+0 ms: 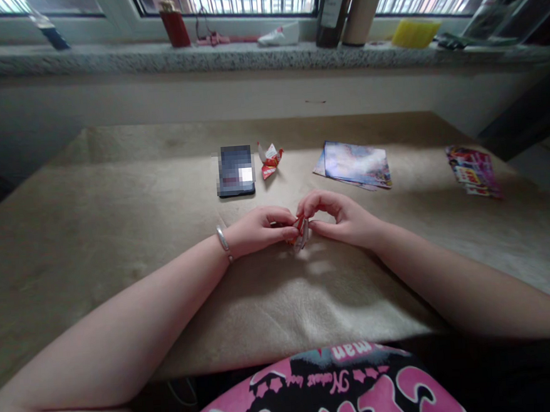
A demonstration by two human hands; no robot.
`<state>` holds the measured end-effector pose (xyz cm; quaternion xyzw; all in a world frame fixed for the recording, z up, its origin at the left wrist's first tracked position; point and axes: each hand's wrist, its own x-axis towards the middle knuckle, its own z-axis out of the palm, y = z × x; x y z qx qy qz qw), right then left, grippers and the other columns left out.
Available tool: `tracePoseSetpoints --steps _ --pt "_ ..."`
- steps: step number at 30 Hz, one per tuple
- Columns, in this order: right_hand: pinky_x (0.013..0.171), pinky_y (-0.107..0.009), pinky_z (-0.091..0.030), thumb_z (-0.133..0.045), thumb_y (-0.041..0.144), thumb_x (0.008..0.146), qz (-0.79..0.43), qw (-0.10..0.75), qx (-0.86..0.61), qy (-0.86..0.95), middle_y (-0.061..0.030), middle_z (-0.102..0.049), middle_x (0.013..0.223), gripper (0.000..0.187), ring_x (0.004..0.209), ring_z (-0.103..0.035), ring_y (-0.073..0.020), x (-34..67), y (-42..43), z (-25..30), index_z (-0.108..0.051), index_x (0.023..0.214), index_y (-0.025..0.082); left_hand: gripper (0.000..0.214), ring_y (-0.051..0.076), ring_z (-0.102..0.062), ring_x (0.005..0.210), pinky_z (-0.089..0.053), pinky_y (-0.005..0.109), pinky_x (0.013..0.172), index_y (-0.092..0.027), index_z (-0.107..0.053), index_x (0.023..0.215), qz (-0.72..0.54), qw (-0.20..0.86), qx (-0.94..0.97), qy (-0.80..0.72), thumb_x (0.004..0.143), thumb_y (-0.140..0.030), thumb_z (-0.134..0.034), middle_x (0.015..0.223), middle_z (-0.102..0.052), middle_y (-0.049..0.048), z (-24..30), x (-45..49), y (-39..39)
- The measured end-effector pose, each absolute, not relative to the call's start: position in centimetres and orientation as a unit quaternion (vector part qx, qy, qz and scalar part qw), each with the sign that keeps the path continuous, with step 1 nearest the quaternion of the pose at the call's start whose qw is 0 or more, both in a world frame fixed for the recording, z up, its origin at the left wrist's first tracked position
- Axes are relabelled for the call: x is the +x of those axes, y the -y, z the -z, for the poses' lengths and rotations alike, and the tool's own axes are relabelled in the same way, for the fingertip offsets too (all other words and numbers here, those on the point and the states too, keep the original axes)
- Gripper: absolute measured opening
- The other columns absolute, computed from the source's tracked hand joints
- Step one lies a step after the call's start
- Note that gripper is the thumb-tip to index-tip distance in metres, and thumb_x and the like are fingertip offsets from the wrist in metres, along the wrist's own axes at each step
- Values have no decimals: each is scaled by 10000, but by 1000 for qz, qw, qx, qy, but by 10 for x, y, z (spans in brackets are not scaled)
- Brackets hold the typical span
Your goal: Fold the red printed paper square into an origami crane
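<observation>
Between my two hands, above the middle of the table, is a small piece of folded paper [301,234], red and whitish, partly hidden by fingers. My left hand [263,227], with a silver bracelet at its wrist, pinches the paper's left side. The thumb and fingers of my right hand [339,217] pinch it from the right. Just beyond my hands stands a red and white folded paper crane [271,162]. Left of that crane lies a dark rectangular device [235,171], blurred out by large pixels.
Glossy printed sheets [357,162] lie beyond my right hand, and a fan of colourful packets or cards [474,172] lies farther right. Along the back, a stone windowsill [227,57] holds a red bottle [174,26], a dark box [331,10] and a yellow object [415,33].
</observation>
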<state>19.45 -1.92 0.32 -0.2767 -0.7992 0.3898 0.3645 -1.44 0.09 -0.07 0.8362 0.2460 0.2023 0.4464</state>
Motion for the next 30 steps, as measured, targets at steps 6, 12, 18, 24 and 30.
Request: tracePoseSetpoints --steps 6,12,18,24,30 --pt "810 -320 -464 -582 273 814 -412 358 -268 794 -39 -588 908 96 873 -568 -142 198 17 -3 -522 826 198 220 127 -572 756 -452 226 714 -114 -649 832 -208 494 803 -262 823 -312 -553 789 -631 36 2 -13 -1" --pt "793 -303 -462 -572 267 832 -433 342 -247 797 -49 -590 901 91 858 -565 -135 201 12 0 -535 830 184 262 122 -547 747 -434 232 716 -115 -628 816 -197 502 793 -283 810 -367 -557 785 -614 25 0 -12 2" --pt "760 -281 -466 -611 287 815 -460 345 -275 771 -32 -607 839 122 795 -572 -124 202 10 2 -557 815 177 261 122 -527 732 -413 236 692 -119 -612 794 -208 494 792 -294 808 -373 -550 764 -596 20 0 -11 3" --pt "703 -237 -473 -685 299 763 -561 368 -260 694 -1 -632 782 172 728 -594 -99 199 9 8 -568 805 181 233 120 -521 719 -413 229 691 -119 -612 774 -213 502 791 -278 807 -342 -551 748 -589 19 -1 -10 2" --pt "733 -233 -494 -722 290 730 -640 365 -235 634 16 -654 740 189 748 -629 -98 195 10 9 -576 792 186 222 114 -506 698 -408 221 685 -125 -602 733 -204 486 805 -274 814 -322 -540 716 -568 10 -2 -10 1"
